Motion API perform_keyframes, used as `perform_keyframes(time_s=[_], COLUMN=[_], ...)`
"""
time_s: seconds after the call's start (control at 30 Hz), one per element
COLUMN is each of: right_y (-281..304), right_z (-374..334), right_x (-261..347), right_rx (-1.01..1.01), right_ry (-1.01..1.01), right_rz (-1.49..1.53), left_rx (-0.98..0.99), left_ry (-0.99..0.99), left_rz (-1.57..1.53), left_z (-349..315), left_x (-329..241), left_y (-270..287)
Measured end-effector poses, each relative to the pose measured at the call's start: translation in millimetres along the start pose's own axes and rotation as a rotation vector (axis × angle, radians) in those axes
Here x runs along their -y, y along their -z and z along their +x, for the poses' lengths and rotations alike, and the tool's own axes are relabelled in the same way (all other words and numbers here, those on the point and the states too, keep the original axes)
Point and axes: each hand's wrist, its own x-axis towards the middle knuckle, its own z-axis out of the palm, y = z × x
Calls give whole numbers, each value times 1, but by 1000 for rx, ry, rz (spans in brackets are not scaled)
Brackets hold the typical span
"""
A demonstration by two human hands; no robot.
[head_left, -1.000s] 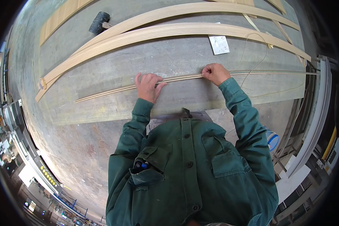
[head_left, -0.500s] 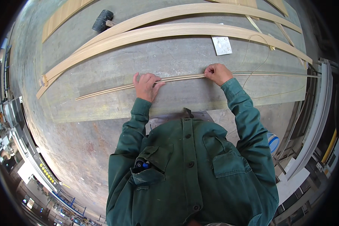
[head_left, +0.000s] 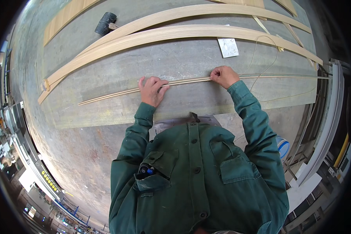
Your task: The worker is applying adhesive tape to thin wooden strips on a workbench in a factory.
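Thin, narrow wooden strips (head_left: 189,81) lie side by side in a long line across the worktable, running from the left toward its right edge. My left hand (head_left: 152,93) rests over them left of the middle, thumb on the near side and fingers on the far side, with the index finger raised. Farther right, my right hand (head_left: 226,78) pinches the strips between thumb and curled fingers. A thin, looping cord or band (head_left: 277,54) curves over the strips beyond my right hand.
Two long, wide wooden boards (head_left: 163,32) cross the far side of the table (head_left: 117,70). A black-headed mallet (head_left: 105,24) lies behind them at the left. A tape roll (head_left: 45,85) sits at their left end, and a metal plate (head_left: 228,48) pokes out under the nearer board.
Both hands keep their hold on the strips and have hardly moved. The whole view has shifted very slightly.
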Motion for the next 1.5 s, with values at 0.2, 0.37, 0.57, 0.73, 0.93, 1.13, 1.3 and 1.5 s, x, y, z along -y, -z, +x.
perform_keyframes(time_s=[0.2,0.37,0.57,0.73,0.93,1.13,1.3,1.5], right_y=[1,3,3,2,0,0,-1,-2], right_z=[0,-2,-4,-5,-4,0,0,0], right_x=[2,4,7,8,4,3,2,3], right_rx=[3,1,-1,-12,-36,-16,-26,-33], right_ry=[-10,-10,-19,-17,9,-3,5,8], right_rz=[-13,-2,-13,-6,-5,-17,-39,-53], left_rx=[-14,-15,-4,44,126,171,172,88], left_ry=[-23,-59,-108,-46,106,179,153,11], left_rz=[-16,-33,-76,-130,-162,-163,-193,-214], left_z=[3,12,31,45,56,59,60,67], left_x=[-5,-19,-51,-71,-79,-81,-81,-92], left_y=[-6,-16,-39,-52,-56,-57,-61,-75])
